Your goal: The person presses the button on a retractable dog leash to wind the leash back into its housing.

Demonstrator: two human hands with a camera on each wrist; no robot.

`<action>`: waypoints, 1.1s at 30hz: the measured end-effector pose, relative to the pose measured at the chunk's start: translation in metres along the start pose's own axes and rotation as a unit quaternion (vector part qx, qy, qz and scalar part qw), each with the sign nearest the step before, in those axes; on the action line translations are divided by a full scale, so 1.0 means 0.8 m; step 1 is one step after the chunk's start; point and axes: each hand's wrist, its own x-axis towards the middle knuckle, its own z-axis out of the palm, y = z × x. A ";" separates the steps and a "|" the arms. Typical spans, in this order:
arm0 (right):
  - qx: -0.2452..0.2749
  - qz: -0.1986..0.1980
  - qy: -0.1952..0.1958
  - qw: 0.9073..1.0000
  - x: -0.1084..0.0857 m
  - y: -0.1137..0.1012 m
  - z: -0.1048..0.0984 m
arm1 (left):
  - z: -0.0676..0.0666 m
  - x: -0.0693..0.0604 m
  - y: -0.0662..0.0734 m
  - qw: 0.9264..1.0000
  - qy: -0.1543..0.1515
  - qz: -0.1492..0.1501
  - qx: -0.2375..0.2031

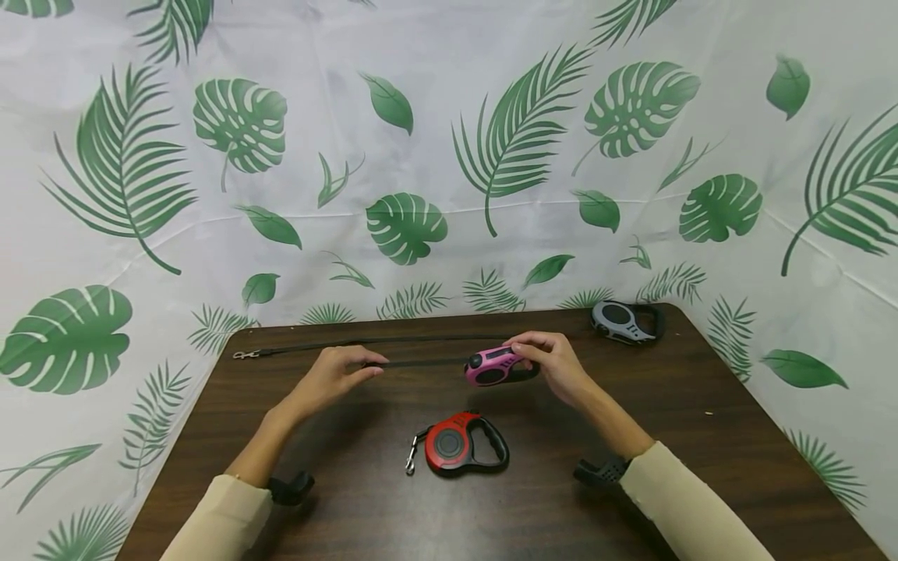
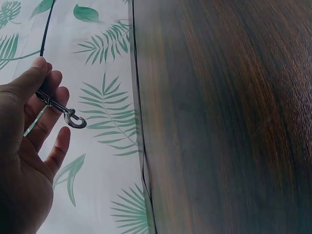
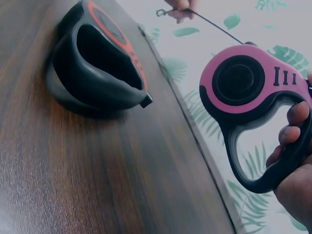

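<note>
1. Leash reel (image 1: pixel 489 366), pink with black trim, was held up over the surface (image 1: pixel 673 382) by the right hand (image 1: pixel 550 360), its fingers curled round the black handle loop.
2. The left hand (image 1: pixel 341 369) had thumb and forefinger pinched together on the black cord (image 1: pixel 428 362), close to its metal clip (image 2: pixel 74 118); the other fingers stood apart, and the clip stuck out beside them.
3. That cord ran nearly straight between the left hand and the pink reel.
4. Nearer the camera, between the forearms, a red reel (image 1: pixel 447 444) lay on the surface, handle to the right, small clip (image 1: pixel 410 466) to the left.
5. Near the far right corner lay a grey reel (image 1: pixel 617 322), its handle pointing right.
6. Along the far edge stretched a second cord (image 1: pixel 393 340), ending at the left in a silver clip (image 1: pixel 245 355); its right end could not be made out.
7. Leaf-print cloth (image 1: pixel 435 148) hung behind.
</note>
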 end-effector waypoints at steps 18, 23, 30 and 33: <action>0.008 -0.005 -0.016 1.000 0.007 -0.001 0.023 | 0.010 0.011 0.008 1.000 -0.012 0.001 -0.009; 0.008 -0.007 -0.020 1.000 0.009 0.000 0.027 | 0.012 0.011 0.009 1.000 -0.014 -0.008 -0.012; 0.013 -0.007 -0.019 1.000 0.009 0.000 0.033 | 0.020 0.018 0.014 1.000 -0.004 0.017 -0.023; 0.016 -0.011 -0.024 1.000 0.009 0.000 0.037 | 0.024 0.019 0.014 0.999 -0.002 0.025 -0.023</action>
